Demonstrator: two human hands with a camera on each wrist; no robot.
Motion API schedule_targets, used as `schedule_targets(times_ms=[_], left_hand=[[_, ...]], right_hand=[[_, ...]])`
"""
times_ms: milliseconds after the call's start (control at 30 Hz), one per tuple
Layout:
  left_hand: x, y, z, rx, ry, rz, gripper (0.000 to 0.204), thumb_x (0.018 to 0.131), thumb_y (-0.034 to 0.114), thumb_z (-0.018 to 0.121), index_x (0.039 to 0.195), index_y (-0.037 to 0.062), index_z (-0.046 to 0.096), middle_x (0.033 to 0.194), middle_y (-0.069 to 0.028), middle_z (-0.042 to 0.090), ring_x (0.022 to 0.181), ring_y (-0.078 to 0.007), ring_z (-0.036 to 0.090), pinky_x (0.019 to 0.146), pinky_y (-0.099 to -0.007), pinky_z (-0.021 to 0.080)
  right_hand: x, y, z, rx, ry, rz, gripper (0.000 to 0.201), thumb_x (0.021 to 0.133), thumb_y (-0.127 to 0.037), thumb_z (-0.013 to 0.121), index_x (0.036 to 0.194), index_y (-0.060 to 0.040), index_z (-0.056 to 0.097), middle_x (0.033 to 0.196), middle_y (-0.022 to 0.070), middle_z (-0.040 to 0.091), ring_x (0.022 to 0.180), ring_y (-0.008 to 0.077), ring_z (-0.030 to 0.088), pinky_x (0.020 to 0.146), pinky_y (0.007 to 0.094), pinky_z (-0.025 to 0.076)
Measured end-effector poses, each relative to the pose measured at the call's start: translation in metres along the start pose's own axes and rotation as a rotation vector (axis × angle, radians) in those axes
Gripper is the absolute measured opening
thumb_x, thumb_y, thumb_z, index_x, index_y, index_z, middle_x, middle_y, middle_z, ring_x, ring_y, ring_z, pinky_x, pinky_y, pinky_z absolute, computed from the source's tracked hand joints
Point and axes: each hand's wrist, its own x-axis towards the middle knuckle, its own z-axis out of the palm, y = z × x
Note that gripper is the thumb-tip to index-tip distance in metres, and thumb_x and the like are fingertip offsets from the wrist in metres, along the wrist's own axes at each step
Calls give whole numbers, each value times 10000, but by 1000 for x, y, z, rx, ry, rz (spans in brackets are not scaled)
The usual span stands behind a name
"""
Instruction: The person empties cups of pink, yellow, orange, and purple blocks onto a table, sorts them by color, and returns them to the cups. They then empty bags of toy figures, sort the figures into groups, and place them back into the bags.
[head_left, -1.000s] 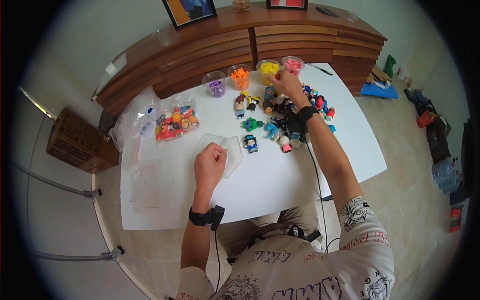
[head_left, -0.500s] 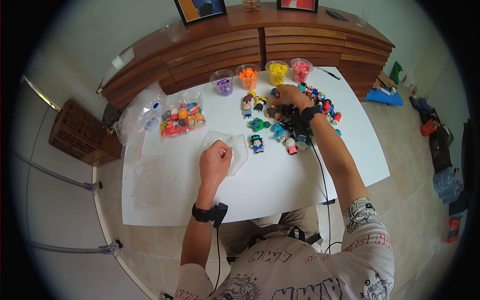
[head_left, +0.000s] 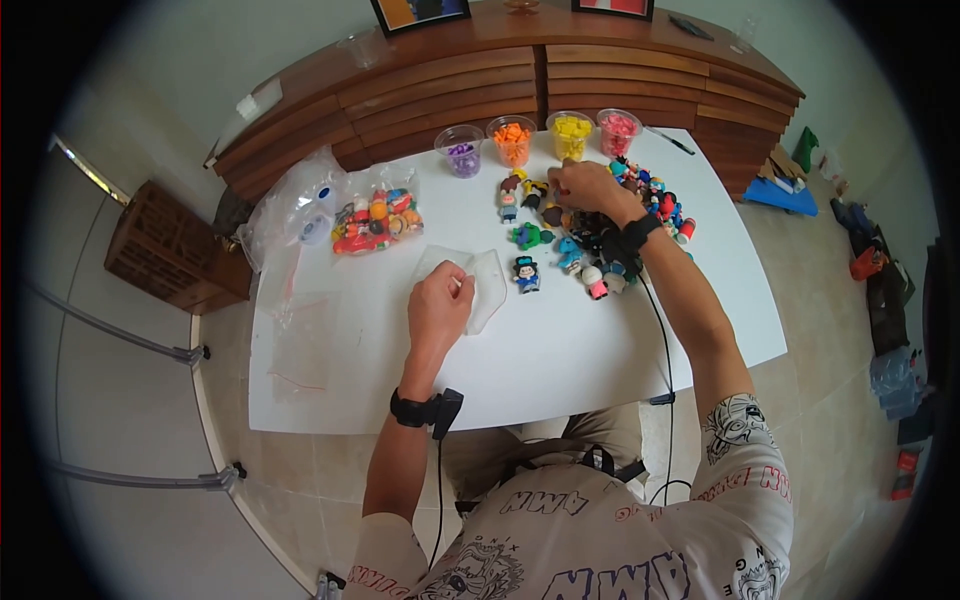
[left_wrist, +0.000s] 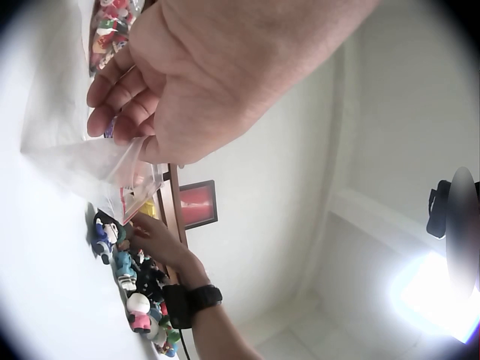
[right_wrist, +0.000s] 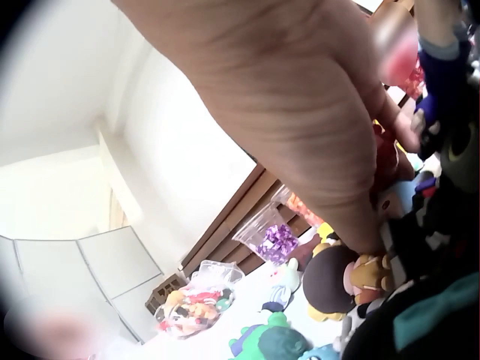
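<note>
In the head view my left hand (head_left: 440,302) is over the table's middle, pinching the edge of a clear plastic bag (head_left: 487,295). In the left wrist view the bag (left_wrist: 82,169) hangs from the thumb and fingertips, its mouth partly spread. My right hand (head_left: 590,190) reaches into the far side of a pile of small toy figures (head_left: 665,200), fingers bent downward. Something red (right_wrist: 385,157) shows between its thumb and fingers in the right wrist view; I cannot tell whether they grip it. A top-hatted figure (head_left: 526,275) stands apart, near a green figure (head_left: 530,236).
Along the far edge are cups of purple (head_left: 462,158), orange (head_left: 512,142), yellow (head_left: 571,135) and pink pieces (head_left: 618,132). A filled bag of toys (head_left: 378,222) lies left, beside crumpled clear plastic (head_left: 290,205). A pen (head_left: 670,141) rests at the far right.
My right hand has drawn back from the yellow cup to the far side of the figure pile. The left hand keeps its hold on the bag. The head view has shifted slightly.
</note>
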Motion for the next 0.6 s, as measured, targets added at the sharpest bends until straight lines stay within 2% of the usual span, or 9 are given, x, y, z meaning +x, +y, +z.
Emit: schedule_targets(times_ms=[33, 67, 133, 167, 200, 267, 367, 467, 600], left_hand=[[1, 1, 0, -1, 14, 19, 156, 952, 114, 716, 888, -8, 643, 573, -73, 593, 496, -146, 510, 515, -346, 393], [2, 0, 1, 1, 19, 13, 156, 952, 114, 716, 888, -8, 643, 573, -73, 593, 496, -146, 510, 515, -346, 393], [6, -3, 4, -1, 25, 13, 153, 971, 119, 697, 918, -12, 638, 600, -86, 647, 507, -148, 574, 525, -346, 427], [9, -5, 8, 1, 26, 9, 153, 971, 119, 697, 918, -12, 638, 600, -86, 647, 507, -148, 574, 525, -346, 427], [12, -7, 12, -42, 10, -5, 142, 982, 113, 681, 937, -14, 636, 623, -97, 673, 526, -150, 614, 535, -337, 453], [15, -7, 19, -83, -12, -19, 133, 993, 108, 664, 957, -16, 633, 646, -108, 699, 545, -153, 655, 544, -328, 479], [17, -1, 24, -216, -78, -95, 108, 1005, 88, 632, 989, -19, 631, 667, -120, 718, 571, -165, 698, 564, -305, 515], [17, -7, 27, -235, -88, -139, 96, 1008, 77, 615, 1008, -16, 637, 670, -116, 719, 572, -166, 704, 562, -289, 518], [18, -29, 33, -69, 23, -46, 85, 976, 79, 642, 984, -4, 656, 655, -118, 695, 551, -174, 666, 547, -332, 492]], right_hand=[[-4, 0, -5, 45, 82, 5, 251, 885, -238, 776, 1075, -94, 697, 988, 161, 747, 855, 316, 739, 764, 414, 572], [-9, -9, -19, 48, 80, -3, 251, 885, -238, 776, 1075, -94, 697, 988, 161, 747, 855, 316, 739, 764, 414, 572], [-18, -27, -38, 634, 73, 153, 285, 932, -275, 768, 1111, -77, 666, 959, 109, 733, 823, 218, 719, 735, 351, 553], [-15, -23, -13, 1038, 53, 49, 298, 977, -312, 756, 1156, -92, 665, 972, 7, 660, 839, 94, 618, 702, 263, 510], [-23, -47, -27, 1133, -11, -15, 318, 989, -316, 751, 1162, -64, 664, 1007, -14, 655, 864, 67, 608, 701, 235, 502], [-36, -89, -30, 1280, -169, 114, 400, 962, -348, 778, 1196, -45, 661, 893, 18, 687, 784, 104, 651, 683, 261, 520], [-40, -122, -10, 1283, -353, 73, 443, 949, -346, 794, 1192, 0, 662, 906, 43, 697, 761, 112, 652, 642, 273, 525], [-40, -132, 23, 1204, -233, 77, 486, 936, -330, 813, 1206, 40, 649, 908, 73, 706, 725, 126, 650, 611, 290, 525], [-46, -137, 12, 1132, -278, 119, 487, 937, -300, 817, 1234, 44, 642, 972, 137, 729, 754, 135, 675, 622, 288, 524]])
